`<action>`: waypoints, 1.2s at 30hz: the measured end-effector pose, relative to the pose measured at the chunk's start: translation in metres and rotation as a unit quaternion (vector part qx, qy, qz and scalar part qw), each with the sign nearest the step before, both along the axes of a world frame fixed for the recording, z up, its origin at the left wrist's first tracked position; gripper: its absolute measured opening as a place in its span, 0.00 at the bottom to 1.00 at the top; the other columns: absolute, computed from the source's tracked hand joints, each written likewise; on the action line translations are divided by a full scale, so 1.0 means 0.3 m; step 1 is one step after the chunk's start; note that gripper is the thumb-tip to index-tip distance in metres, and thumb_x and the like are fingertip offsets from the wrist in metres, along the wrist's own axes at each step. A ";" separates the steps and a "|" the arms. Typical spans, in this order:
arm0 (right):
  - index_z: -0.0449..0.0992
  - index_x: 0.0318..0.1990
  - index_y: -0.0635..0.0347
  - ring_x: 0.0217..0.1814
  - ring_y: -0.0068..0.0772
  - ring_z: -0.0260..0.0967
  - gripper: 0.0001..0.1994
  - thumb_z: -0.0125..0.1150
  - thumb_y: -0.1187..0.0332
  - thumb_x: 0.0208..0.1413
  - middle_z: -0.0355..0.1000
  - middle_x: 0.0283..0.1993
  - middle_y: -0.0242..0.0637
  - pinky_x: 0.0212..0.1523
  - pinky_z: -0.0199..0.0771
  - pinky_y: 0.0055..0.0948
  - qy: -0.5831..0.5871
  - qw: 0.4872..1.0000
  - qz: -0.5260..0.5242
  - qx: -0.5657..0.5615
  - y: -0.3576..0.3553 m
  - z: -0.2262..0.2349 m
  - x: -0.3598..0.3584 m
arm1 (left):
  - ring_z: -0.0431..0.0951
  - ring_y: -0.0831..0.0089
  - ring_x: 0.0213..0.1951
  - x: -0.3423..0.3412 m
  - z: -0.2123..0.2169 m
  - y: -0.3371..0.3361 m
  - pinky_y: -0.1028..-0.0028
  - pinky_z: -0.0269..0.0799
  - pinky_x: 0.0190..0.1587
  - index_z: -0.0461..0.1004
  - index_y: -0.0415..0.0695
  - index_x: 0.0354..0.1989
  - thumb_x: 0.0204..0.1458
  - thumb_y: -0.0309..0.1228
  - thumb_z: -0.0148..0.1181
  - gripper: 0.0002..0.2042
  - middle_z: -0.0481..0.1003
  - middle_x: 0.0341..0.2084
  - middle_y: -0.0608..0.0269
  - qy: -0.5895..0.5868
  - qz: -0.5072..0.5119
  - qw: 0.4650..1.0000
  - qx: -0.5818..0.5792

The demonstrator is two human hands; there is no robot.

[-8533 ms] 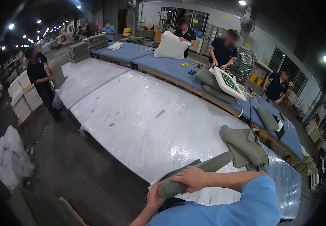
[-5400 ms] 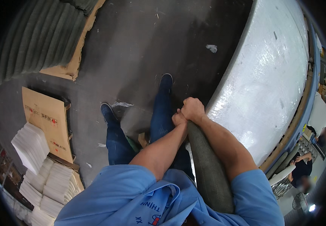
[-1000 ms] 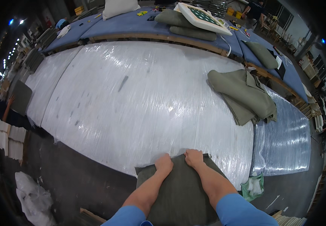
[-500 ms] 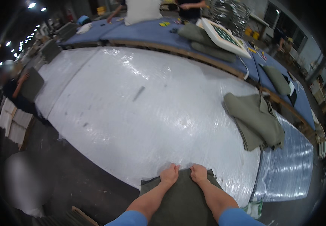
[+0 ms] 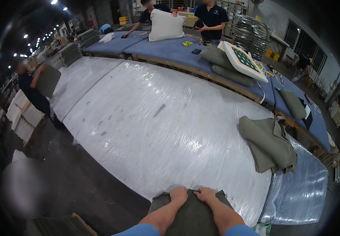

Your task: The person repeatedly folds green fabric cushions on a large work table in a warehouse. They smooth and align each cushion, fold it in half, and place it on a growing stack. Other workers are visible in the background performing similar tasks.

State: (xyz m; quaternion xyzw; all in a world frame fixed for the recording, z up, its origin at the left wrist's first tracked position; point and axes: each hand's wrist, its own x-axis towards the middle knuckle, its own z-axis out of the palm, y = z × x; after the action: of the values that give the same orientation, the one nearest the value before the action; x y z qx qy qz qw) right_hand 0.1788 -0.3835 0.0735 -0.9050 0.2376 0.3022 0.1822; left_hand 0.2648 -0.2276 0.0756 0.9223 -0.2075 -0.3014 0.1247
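At the near edge of a wide surface wrapped in clear plastic film [image 5: 170, 118], both my hands hold the upper edge of an olive-green fabric piece [image 5: 193, 218]. My left hand [image 5: 178, 195] is closed over that edge, its thumb side toward the middle. A short gap to its right, my right hand [image 5: 205, 194] grips the same edge with bent fingers. The cloth hangs toward me between my forearms, and its lower end runs out of the picture. A crumpled olive-green cloth [image 5: 268, 143] lies on the film farther right.
Blue padded tables [image 5: 170, 51] stand behind, bearing olive cushions [image 5: 233, 72] and a white-framed panel with green inside [image 5: 244, 63]. One person there holds a white pillow [image 5: 166, 25]; another stands alongside. At far left, a person holds an olive panel [image 5: 48, 80]. Film-wrapped bluish surface [image 5: 295, 192] at right.
The view has tilted up, so the scene sits lower and people behind the tables show more. My hands have turned flatter over the cloth's edge and moved slightly closer together.
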 end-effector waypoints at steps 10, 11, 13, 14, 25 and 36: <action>0.79 0.38 0.53 0.45 0.54 0.79 0.15 0.54 0.53 0.67 0.80 0.40 0.44 0.45 0.77 0.52 -0.184 0.982 -0.029 0.014 0.003 -0.109 0.094 | 0.82 0.47 0.44 0.040 -0.124 -0.021 0.49 0.75 0.46 0.79 0.45 0.39 0.68 0.42 0.50 0.16 0.82 0.38 0.51 -0.023 0.092 0.990 -0.103; 0.79 0.38 0.53 0.43 0.54 0.79 0.15 0.54 0.53 0.67 0.80 0.40 0.43 0.43 0.78 0.52 -0.196 0.980 -0.027 0.012 -0.006 -0.124 0.101 | 0.82 0.48 0.44 0.042 -0.140 -0.026 0.49 0.75 0.46 0.79 0.45 0.39 0.68 0.42 0.50 0.15 0.82 0.38 0.51 -0.006 0.095 0.991 -0.093; 0.78 0.37 0.53 0.41 0.54 0.79 0.14 0.55 0.54 0.67 0.80 0.39 0.42 0.41 0.78 0.53 -0.222 0.975 -0.022 0.014 -0.013 -0.140 0.109 | 0.82 0.48 0.45 0.068 -0.144 -0.041 0.50 0.75 0.47 0.79 0.45 0.39 0.68 0.42 0.50 0.15 0.82 0.38 0.51 0.015 0.100 0.992 -0.081; 0.78 0.37 0.53 0.41 0.54 0.79 0.14 0.55 0.55 0.67 0.80 0.39 0.42 0.40 0.78 0.53 -0.230 0.973 -0.021 0.019 -0.006 -0.149 0.105 | 0.82 0.48 0.45 0.064 -0.143 -0.035 0.50 0.75 0.47 0.79 0.46 0.39 0.67 0.42 0.50 0.15 0.82 0.39 0.51 0.013 0.100 0.992 -0.079; 0.82 0.51 0.50 0.58 0.51 0.77 0.20 0.54 0.47 0.67 0.80 0.52 0.43 0.57 0.75 0.51 -0.060 0.996 0.040 0.047 -0.036 -0.045 0.109 | 0.82 0.45 0.42 0.044 -0.096 -0.019 0.47 0.74 0.46 0.79 0.45 0.37 0.66 0.43 0.52 0.15 0.82 0.37 0.50 -0.069 0.108 0.981 -0.146; 0.81 0.57 0.47 0.66 0.47 0.73 0.20 0.48 0.50 0.69 0.78 0.61 0.40 0.69 0.59 0.60 0.021 0.989 -0.143 -0.012 0.040 -0.031 0.107 | 0.82 0.46 0.42 0.029 -0.080 -0.005 0.49 0.74 0.45 0.80 0.45 0.37 0.65 0.42 0.55 0.14 0.82 0.37 0.50 -0.090 0.090 0.981 -0.149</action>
State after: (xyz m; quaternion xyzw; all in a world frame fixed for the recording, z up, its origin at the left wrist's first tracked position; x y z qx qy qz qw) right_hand 0.2108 -0.3717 0.0642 -0.8570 0.3725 0.2893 0.2075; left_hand 0.2734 -0.2292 0.0515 0.9314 -0.1767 -0.1706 0.2685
